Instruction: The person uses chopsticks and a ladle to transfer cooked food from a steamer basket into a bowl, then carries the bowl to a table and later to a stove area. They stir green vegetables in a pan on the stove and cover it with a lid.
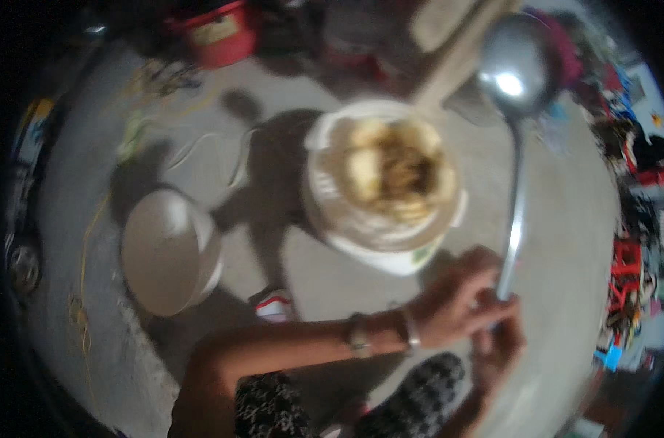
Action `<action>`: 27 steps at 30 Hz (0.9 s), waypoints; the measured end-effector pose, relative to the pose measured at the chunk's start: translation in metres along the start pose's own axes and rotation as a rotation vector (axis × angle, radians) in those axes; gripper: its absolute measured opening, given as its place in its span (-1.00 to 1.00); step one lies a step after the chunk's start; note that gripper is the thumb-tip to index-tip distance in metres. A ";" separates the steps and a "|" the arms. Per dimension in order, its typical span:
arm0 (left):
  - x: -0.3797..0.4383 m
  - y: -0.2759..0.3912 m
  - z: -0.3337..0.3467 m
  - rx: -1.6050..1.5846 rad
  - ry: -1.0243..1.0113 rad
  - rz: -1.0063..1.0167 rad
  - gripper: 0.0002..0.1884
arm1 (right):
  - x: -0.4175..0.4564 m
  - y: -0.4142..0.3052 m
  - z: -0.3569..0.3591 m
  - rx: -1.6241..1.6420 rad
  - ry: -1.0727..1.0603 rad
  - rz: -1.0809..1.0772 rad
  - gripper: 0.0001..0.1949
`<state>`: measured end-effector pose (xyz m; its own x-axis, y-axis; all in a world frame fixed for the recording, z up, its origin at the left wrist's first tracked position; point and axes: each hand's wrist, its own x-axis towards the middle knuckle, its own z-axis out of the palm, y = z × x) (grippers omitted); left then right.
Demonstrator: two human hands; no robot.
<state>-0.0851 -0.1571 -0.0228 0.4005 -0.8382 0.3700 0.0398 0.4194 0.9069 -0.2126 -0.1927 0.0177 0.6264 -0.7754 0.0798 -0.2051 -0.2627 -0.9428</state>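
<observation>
A metal ladle (515, 180) stands bowl-up at the right, its handle's lower end between my two hands. My left hand (466, 301), with a watch and a bangle on the wrist, is closed around the handle. Just below it, the fingers of my right hand (499, 347) touch the handle's end; blur hides their exact grip. Left of the ladle, a round white pot (332, 211) holds brownish liquid and pale yellow and brown food (392, 169). A white bowl (162, 257) is tilted at the left, its inside towards me.
A red container (222, 35) stands at the top left on the grey floor (321, 279). A yellow cord (85, 246) runs along the left. Near the pot's upper right is a long wooden-looking piece (452, 55). Red stools (625, 268) and mixed household items line the right edge.
</observation>
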 end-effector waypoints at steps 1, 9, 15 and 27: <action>-0.002 -0.004 0.000 0.095 0.002 0.049 -0.56 | 0.002 -0.004 0.001 -0.157 0.036 0.028 -0.61; -0.125 0.002 -0.093 -0.152 0.773 -0.310 -0.84 | 0.012 0.041 -0.052 -0.606 0.054 -0.123 -0.46; -0.312 -0.010 -0.145 -0.366 1.577 -0.586 -0.53 | 0.018 0.036 -0.041 -0.477 0.300 0.014 -0.60; -0.354 -0.049 -0.199 -0.478 1.507 -0.385 -0.61 | 0.020 0.065 -0.082 -0.512 0.164 -0.064 -0.61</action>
<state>-0.0469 0.1885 -0.2389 0.7722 0.0479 -0.6336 0.4939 0.5820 0.6460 -0.2752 -0.2722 -0.0153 0.5325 -0.8174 0.2199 -0.5363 -0.5268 -0.6595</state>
